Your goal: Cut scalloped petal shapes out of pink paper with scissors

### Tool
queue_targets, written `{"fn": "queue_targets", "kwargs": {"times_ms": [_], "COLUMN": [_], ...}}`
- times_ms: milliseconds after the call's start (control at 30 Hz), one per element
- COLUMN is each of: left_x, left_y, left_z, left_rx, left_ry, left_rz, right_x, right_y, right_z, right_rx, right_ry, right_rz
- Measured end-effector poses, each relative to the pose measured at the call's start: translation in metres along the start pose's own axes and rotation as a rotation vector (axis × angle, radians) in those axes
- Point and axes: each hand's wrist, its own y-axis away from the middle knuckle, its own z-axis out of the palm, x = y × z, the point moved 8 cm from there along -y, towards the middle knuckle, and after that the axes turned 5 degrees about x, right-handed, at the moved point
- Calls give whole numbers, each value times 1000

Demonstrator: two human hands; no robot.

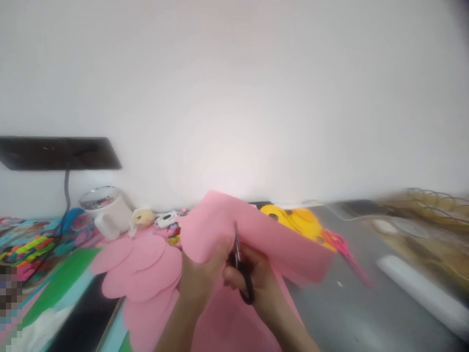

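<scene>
A large pink sheet (pixel 293 244), paper or thin felt, is raised above the table, with a rounded edge on its left part. My left hand (pixel 205 271) grips this rounded part, thumb on top. In my right hand (pixel 258 278) is a pair of scissors (pixel 246 283) with dark handles, fingers through the loops. Its blades point away from me and meet the sheet just right of my left thumb. Several pink rounded cutouts (pixel 146 269) lie overlapping to the left of my left hand. More pink material lies beneath my wrists.
A white mug (pixel 113 212) and small toys (pixel 168 220) stand along the wall at left. Yellow shapes (pixel 296 222) and pink-handled scissors (pixel 344 252) lie to the right on the grey table (pixel 330 313). Further right is a white roll (pixel 421 293). A dark tablet-like panel (pixel 58 152) with a cable is at left.
</scene>
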Motion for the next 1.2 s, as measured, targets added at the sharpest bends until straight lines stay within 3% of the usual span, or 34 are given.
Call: {"fn": "queue_targets", "kwargs": {"times_ms": [300, 967, 1200], "left_x": [-5, 1, 6], "left_y": [4, 3, 4], "left_z": [1, 2, 3], "left_rx": [-44, -100, -112], "left_ry": [-29, -73, -41], "left_rz": [-25, 17, 8], "right_x": [-7, -4, 0], "right_y": [-4, -2, -3], "right_z": [-6, -5, -6], "right_rx": [-26, -79, -37], "right_ry": [-80, -26, -15], "right_rz": [-150, -168, -71]}}
